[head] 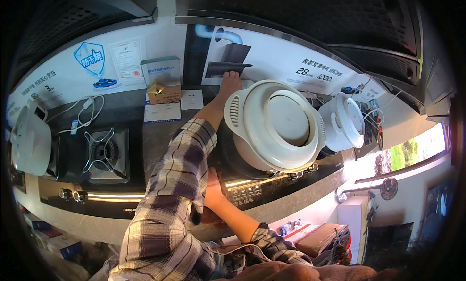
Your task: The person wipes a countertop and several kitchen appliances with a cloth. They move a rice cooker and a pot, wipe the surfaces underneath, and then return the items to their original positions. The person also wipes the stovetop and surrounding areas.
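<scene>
My left hand [230, 83] reaches to the back of the counter, fingers up against the printed backsplash panel [276, 68]. The pot hides part of it, so its grip is unclear. Beside that forearm sits a large off-white lidded pot [251, 117] with slotted side handles, over the right part of a black glass gas cooktop [238, 208]. My right hand [214, 188] is low at the cooktop's front, by the lit strip. My left plaid sleeve [178, 164] crosses in front and covers some of its fingers.
At left, an exposed burner [103, 153] has a wire pan support, and a white appliance [31, 142] trails a cord [96, 109]. A smaller white pot [342, 122] stands right of the large one. A boxed display [162, 78] leans at the back. Dark range hoods [302, 18] hang overhead.
</scene>
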A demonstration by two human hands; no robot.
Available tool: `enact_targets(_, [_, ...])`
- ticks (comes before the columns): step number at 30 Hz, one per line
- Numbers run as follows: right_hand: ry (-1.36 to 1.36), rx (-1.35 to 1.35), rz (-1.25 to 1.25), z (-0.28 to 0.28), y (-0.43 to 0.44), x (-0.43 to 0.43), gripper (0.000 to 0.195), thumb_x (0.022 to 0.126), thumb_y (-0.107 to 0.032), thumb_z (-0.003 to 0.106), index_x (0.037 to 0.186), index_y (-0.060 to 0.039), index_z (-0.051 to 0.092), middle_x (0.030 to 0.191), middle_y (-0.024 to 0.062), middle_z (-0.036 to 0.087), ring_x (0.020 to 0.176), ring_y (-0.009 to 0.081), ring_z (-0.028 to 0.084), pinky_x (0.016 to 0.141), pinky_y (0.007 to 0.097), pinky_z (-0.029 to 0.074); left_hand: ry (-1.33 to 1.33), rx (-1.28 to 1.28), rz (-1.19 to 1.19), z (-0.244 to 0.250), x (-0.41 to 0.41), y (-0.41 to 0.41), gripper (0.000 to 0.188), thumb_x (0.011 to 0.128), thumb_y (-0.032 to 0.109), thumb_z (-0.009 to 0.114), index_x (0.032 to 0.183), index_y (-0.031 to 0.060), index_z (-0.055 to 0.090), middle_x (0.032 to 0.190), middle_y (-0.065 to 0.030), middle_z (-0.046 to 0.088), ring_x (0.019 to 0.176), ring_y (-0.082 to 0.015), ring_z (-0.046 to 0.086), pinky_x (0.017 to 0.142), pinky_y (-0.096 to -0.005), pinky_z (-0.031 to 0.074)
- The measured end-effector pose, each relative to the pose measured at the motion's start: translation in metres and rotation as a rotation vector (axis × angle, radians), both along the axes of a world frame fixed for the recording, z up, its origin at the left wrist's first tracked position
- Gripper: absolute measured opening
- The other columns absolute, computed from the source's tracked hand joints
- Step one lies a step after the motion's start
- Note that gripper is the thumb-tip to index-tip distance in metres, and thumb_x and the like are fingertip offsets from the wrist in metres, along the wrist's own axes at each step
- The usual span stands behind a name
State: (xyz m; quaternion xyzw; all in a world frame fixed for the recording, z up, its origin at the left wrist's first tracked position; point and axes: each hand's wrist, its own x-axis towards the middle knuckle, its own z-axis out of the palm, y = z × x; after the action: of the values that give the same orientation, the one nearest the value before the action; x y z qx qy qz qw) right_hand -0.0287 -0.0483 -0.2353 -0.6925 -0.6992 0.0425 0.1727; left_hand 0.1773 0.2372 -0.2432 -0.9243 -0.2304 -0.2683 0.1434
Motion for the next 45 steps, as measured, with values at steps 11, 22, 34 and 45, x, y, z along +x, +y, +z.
enact_targets(11, [0.04,0.092,-0.035,0.012,0.007,-0.006,0.045,0.072,-0.024,0.07,0.116,-0.0133,0.067,0.113,0.0089,0.06,0.108,0.0318,0.053,0.086,0.0471,0.044,-0.008,-0.71,0.082,0.027,-0.125,-0.03,0.064,0.063,0.032,0.076,0.112,-0.0062,0.061,0.117,-0.0231,0.057,0.105,-0.0384,0.062,0.092,-0.0445,0.05])
enact_targets(22, [-0.024,-0.051,-0.166,0.038,-0.049,-0.007,0.084,0.064,-0.039,0.077,0.14,-0.0161,0.05,0.145,0.0149,0.045,0.128,0.0404,0.044,0.098,0.0557,0.041,-0.721,-1.659,-0.019,0.054,-0.256,-0.101,0.055,0.07,0.029,0.08,0.112,-0.004,0.064,0.099,-0.0175,0.07,0.091,-0.029,0.069,0.083,-0.0397,0.053])
enact_targets(34, [1.58,0.189,-0.128,0.088,-0.062,0.021,0.056,0.079,-0.01,0.066,0.132,0.0026,0.052,0.127,0.0162,0.062,0.119,0.0276,0.059,0.102,0.038,0.047,-1.25,-1.901,-0.704,0.145,-0.386,-0.25,0.083,0.075,0.025,0.081,0.145,0.0035,0.04,0.13,-0.0183,0.059,0.112,-0.033,0.065,0.095,-0.0443,0.055])
enact_targets(45, [1.172,0.426,0.113,0.249,-0.06,-0.022,0.096,0.066,-0.022,0.087,0.145,0.0018,0.038,0.138,0.0175,0.052,0.124,0.0278,0.055,0.105,0.0387,0.045,-0.799,-0.866,-0.011,0.208,-0.392,-0.317,0.09,0.079,0.019,0.081,0.154,0.0071,0.033,0.145,-0.0176,0.05,0.132,-0.0247,0.05,0.109,-0.0343,0.039])
